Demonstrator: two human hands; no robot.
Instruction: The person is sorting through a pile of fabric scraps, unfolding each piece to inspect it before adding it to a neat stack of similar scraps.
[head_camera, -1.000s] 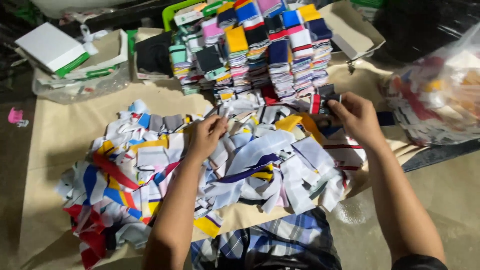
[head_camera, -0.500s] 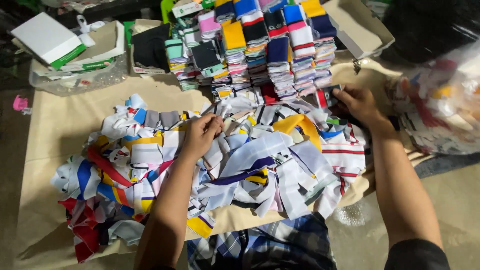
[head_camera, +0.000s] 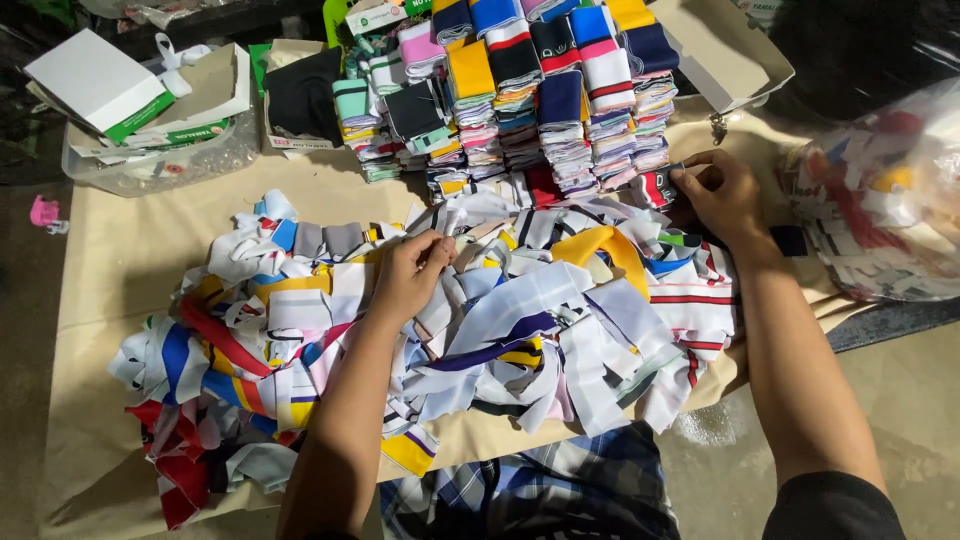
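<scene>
Surface: brown paper (head_camera: 120, 300) covers the floor where we work, with bare grey concrete (head_camera: 900, 390) off to the right.
Heap: a loose pile of fabric strips (head_camera: 520, 320), white with blue, red and yellow stripes, sprawls across the middle of the paper, right in front of us.
Stacks: folded strips sit in neat stacks (head_camera: 540, 100) along the far edge of the paper, just behind the heap, several columns side by side in many colours.
Left hand: our left hand (head_camera: 410, 275) lies on top of the heap near its middle, fingers curled and pinching a white strip at its far end.
Right hand: our right hand (head_camera: 722, 195) is at the right end of the stacks, at their foot, fingers closed on a small dark folded piece (head_camera: 658, 188) with red and white stripes, which touches the bottom of the last column.
Bag: a clear plastic bag (head_camera: 890, 200) stuffed with more strips rests at the right, close to our right hand but apart from it.
Boxes: an open white box (head_camera: 725, 50) stands behind the stacks at the right; a clear tub (head_camera: 160, 165) with white and green cartons (head_camera: 95, 85) sits at the far left.
Lap: checked blue cloth (head_camera: 540, 495) shows at the near edge between our arms.
</scene>
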